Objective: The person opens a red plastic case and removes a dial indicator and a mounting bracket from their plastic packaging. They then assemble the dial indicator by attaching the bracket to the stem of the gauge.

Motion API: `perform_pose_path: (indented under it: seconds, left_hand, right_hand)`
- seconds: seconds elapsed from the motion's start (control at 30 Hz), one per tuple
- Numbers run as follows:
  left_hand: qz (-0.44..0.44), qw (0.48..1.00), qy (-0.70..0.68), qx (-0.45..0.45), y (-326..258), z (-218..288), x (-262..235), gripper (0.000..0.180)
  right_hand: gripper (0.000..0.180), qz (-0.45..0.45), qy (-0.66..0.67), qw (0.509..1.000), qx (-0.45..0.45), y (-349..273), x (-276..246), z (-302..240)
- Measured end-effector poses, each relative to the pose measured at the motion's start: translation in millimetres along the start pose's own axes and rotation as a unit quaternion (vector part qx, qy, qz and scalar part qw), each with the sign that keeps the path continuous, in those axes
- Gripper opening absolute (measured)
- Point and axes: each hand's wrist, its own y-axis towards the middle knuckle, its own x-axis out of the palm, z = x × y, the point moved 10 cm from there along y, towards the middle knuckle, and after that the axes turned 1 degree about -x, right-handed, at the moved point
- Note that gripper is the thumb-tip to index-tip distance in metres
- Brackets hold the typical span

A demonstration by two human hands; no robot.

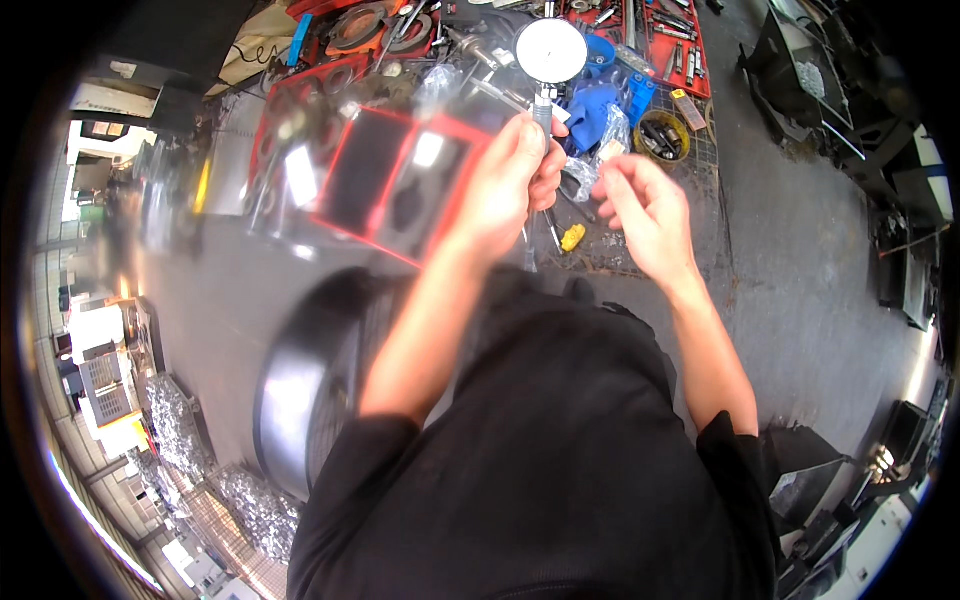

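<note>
Fingers of the left hand [510,185] wrap the stem of a round white dial gauge [551,51], held above the red tool trays [395,180]. The right hand [648,215] hovers beside it, loosely open, holding nothing. With just 1 hand gripping, the top-heavy gauge could slip onto the cluttered floor [800,260].

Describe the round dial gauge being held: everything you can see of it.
The dial gauge has a round, white, glare-washed face on a slim metal stem pointing down. It stands upright above a cluttered workbench. The left hand grips the stem just under the face; the right hand hovers beside it, apart.
</note>
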Motion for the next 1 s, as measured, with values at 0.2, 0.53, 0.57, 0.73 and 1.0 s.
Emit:
perform_pose_path:
  seconds: [0.2, 0.53, 0.57, 0.73, 1.0]
  left_hand:
    - [-0.024, 1.000, -0.014, -0.013, -3, -6, 7, 0.034]
    - [-0.039, 0.999, -0.017, -0.023, -10, -19, 8, 0.033]
    - [-0.035, 0.999, -0.011, -0.026, -11, -20, 9, 0.035]
    - [-0.030, 0.999, -0.013, -0.032, -12, -27, 13, 0.037]
    - [-0.035, 0.998, -0.032, -0.031, -18, -30, 22, 0.031]
  right_hand:
    - [0.023, 0.057, -0.026, 0.989, -0.131, 27, 1, -67]
    - [0.019, 0.032, -0.057, 0.986, -0.151, 31, 12, -74]
    - [0.019, 0.029, -0.068, 0.984, -0.164, 30, 13, -77]
    - [0.016, 0.069, -0.199, 0.944, -0.256, 26, 18, -82]
    - [0.016, 0.059, -0.234, 0.927, -0.286, 19, 20, -88]
